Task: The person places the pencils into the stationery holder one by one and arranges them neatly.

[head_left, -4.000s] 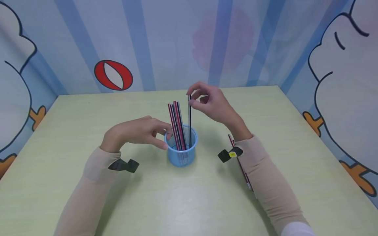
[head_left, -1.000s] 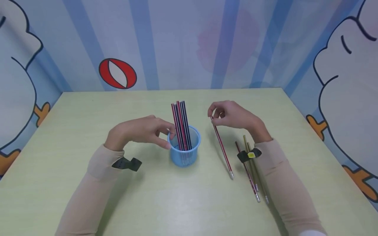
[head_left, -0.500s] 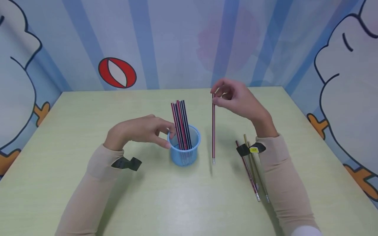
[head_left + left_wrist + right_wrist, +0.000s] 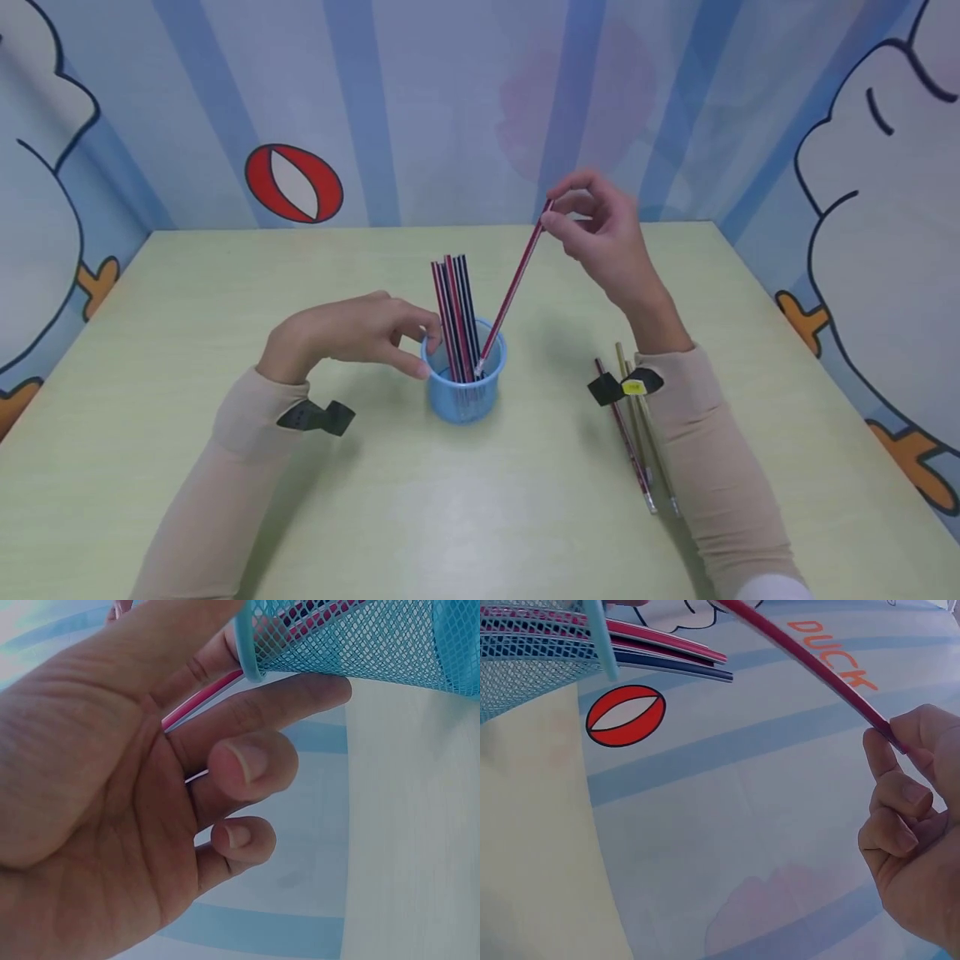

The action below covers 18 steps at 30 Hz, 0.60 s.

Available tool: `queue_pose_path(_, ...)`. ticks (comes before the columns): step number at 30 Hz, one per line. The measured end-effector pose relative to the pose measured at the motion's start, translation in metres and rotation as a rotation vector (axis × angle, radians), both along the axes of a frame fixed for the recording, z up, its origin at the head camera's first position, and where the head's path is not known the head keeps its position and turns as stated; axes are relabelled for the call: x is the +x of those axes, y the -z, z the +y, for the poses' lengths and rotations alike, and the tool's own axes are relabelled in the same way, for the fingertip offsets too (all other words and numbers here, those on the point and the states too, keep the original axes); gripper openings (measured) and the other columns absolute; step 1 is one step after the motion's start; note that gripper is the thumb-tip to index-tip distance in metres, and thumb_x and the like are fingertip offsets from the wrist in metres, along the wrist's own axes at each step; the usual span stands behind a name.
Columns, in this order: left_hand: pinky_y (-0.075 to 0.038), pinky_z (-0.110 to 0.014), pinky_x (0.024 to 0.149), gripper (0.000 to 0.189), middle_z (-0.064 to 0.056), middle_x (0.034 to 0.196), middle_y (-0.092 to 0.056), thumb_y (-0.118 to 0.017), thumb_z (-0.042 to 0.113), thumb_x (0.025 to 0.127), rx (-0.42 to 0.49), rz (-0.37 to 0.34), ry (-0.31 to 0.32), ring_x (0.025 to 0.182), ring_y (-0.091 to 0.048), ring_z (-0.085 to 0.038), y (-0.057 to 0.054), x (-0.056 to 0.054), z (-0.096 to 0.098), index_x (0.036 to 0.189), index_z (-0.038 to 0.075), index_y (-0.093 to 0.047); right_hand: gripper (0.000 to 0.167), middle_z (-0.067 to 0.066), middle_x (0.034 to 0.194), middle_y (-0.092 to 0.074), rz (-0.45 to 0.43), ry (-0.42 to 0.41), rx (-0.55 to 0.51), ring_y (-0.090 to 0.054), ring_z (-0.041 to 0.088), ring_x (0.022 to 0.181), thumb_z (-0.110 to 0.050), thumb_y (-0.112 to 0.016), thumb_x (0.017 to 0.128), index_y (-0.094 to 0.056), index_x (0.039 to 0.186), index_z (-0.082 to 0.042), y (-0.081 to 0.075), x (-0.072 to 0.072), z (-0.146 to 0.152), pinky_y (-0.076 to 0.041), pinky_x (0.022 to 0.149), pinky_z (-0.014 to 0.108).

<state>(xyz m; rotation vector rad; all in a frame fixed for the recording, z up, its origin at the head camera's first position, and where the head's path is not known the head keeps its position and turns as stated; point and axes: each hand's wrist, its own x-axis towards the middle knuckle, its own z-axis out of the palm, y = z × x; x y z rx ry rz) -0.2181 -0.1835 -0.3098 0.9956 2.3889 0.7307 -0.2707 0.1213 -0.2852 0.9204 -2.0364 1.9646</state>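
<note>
A blue mesh pencil cup (image 4: 462,402) stands on the table, several red-striped and dark-striped pencils (image 4: 454,312) leaning together inside it. My left hand (image 4: 360,333) holds the cup at its left rim, with a finger over the edge; in the left wrist view the fingers lie round the rim (image 4: 247,645). High at the right, my right hand (image 4: 600,233) pinches the upper tip of a red-striped pencil (image 4: 513,287) between thumb and index finger. This pencil slants down left, its eraser end inside the cup mouth. The right wrist view shows the same pinch on the pencil (image 4: 817,667).
To the right, a dark red pencil (image 4: 628,446) and gold pencils (image 4: 637,425) lie on the table (image 4: 420,508), partly beneath the right sleeve (image 4: 712,450). Behind the table rises a blue striped wall (image 4: 450,108) with cartoon prints.
Earlier my right hand lowered a dark pencil into the cup. Then it lifted a red-striped pencil off the table, upright, and brought its eraser end left into the cup. My left hand stayed at the rim.
</note>
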Motion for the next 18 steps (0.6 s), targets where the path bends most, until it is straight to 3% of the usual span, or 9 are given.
queue_pose_path(5, -0.050, -0.040, 0.086, 0.025, 0.000, 0.117, -0.069, -0.076, 0.029, 0.090, 0.004, 0.000, 0.006, 0.125, -0.059, -0.030, 0.000, -0.001, 0.000, 0.105, 0.015, -0.063, 0.017, 0.011, 0.099, -0.067, 0.024, 0.005, 0.161, -0.065, 0.024, 0.075, -0.013, -0.066, 0.096, -0.062, 0.112, -0.012, 0.010, 0.002, -0.017, -0.047, 0.066, 0.031)
queue_pose_path(10, -0.050, -0.039, 0.084, 0.027, 0.000, 0.117, -0.069, -0.076, 0.032, 0.090, 0.007, 0.002, 0.014, 0.123, -0.060, -0.028, -0.001, -0.001, -0.001, 0.105, 0.015, -0.063, 0.018, 0.009, 0.103, -0.067, 0.054, -0.084, 0.267, -0.069, 0.024, 0.085, -0.013, -0.065, 0.097, -0.061, 0.114, -0.009, 0.021, 0.006, -0.035, -0.052, 0.073, 0.034)
queue_pose_path(15, -0.050, -0.039, 0.086, 0.028, 0.000, 0.118, -0.069, -0.076, 0.035, 0.090, 0.019, 0.005, 0.020, 0.122, -0.061, -0.028, -0.001, -0.001, -0.001, 0.105, 0.015, -0.063, 0.024, 0.011, 0.103, -0.066, 0.041, -0.157, 0.338, -0.069, 0.023, 0.076, -0.013, -0.063, 0.099, -0.061, 0.123, -0.011, 0.030, 0.009, -0.048, -0.049, 0.067, 0.032)
queue_pose_path(18, -0.051, -0.040, 0.088, 0.029, 0.001, 0.118, -0.069, -0.076, 0.036, 0.090, 0.021, 0.006, 0.020, 0.123, -0.061, -0.027, -0.001, -0.001, -0.001, 0.105, 0.015, -0.063, 0.030, 0.009, 0.100, -0.065, 0.040, -0.167, 0.382, -0.061, 0.020, 0.059, -0.012, -0.061, 0.100, -0.060, 0.130, -0.015, 0.033, 0.010, -0.051, -0.046, 0.061, 0.030)
